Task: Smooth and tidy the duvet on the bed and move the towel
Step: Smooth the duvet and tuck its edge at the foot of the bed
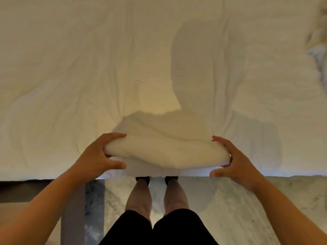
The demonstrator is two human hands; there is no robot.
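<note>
Gripped the folded towel (pixel 159 152) at both ends, left hand (pixel 99 156) and right hand (pixel 237 160), long axis crosswise along the duvet (pixel 88 68) edge.

Both arms outstretched, left hand (pixel 101 154) and right hand (pixel 238 159) each in a pinching grip.

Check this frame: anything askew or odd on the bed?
Duvet is creased all over. A rumpled heap sits at the far right edge. Towel, folded, is gripped by left hand and right hand.
</note>
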